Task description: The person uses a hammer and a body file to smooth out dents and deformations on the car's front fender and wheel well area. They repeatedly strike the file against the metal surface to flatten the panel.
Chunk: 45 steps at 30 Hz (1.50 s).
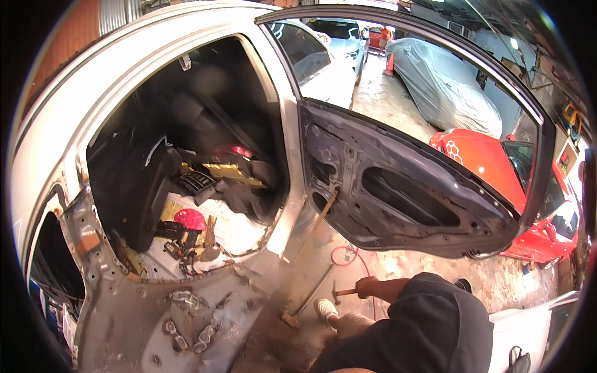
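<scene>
My right hand [365, 287] is closed round the wooden handle of a hammer [344, 292], held low over the floor with its metal head toward the car. Close by, one of my shoes [325, 314] rests on the floor. My left hand is out of view. On the floor left of the shoe lies a long-handled tool with a block-shaped end [290, 320]. A wooden stick [328, 205] leans against the stripped inside of the open car door [398, 180]. Ahead of me is the bare, scuffed metal side panel [124, 311] of a white car [81, 99].
A red hose [360, 256] loops over the floor beneath the door. Inside the door opening lie a pink-red cloth [189, 219], tools and loose parts, beside dark seats [149, 199]. Beyond the door stand a red car [485, 161], a covered car [441, 87] and an orange cone [389, 65].
</scene>
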Motion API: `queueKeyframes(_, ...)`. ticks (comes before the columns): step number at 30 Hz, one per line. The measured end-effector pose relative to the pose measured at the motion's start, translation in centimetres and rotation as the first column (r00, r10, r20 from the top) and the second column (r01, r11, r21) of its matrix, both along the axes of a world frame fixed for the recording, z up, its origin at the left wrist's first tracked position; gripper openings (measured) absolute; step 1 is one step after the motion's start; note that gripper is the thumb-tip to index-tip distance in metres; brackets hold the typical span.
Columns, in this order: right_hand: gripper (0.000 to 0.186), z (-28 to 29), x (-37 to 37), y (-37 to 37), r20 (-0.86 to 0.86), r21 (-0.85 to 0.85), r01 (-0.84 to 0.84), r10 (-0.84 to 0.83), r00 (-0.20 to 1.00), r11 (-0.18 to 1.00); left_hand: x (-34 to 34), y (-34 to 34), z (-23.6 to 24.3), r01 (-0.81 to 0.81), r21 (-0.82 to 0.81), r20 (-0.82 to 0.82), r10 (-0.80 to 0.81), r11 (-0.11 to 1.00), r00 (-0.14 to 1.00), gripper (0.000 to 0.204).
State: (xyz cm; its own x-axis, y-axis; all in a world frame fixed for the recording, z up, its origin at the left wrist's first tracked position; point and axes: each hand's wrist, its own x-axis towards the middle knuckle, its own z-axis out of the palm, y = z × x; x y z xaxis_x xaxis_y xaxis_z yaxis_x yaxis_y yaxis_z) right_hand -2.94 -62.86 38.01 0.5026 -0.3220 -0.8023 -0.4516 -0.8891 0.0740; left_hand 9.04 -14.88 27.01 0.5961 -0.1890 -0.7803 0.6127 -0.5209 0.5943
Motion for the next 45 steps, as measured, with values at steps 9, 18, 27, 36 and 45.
queueKeyframes(9,0.022,-2.5,-26.3,-2.4,-0.33,-0.012,0.325,-0.31,0.891,0.946,-15.5,13.7,-5.9,-0.03,0.091,-0.167,0.045,0.995,0.985,0.027)
queueKeyframes(18,0.002,5.3,-24.3,4.9,-0.489,0.076,0.425,-0.338,0.805,0.902,-30.6,21.1,-7.4,0.51,0.331,-0.585,-0.251,0.794,0.771,0.033)
queueKeyframes(27,0.013,-2.6,-18.2,5.9,-0.221,0.245,0.368,-0.318,0.922,0.897,-29.4,24.6,-7.2,0.442,0.493,-0.469,-0.199,0.749,0.86,0.063)
queueKeyframes(36,0.031,-3.6,-9.0,17.1,-0.106,0.497,0.426,-0.434,0.895,0.756,-22.9,25.3,-4.6,0.081,0.63,-0.169,0.034,0.773,0.985,0.036)
queueKeyframes(45,0.034,-2.1,-25.4,-8.0,0.204,0.103,0.126,-0.145,0.968,0.987,-18.0,23.4,-6.3,-0.07,0.632,0.045,0.053,0.772,0.998,0.039)
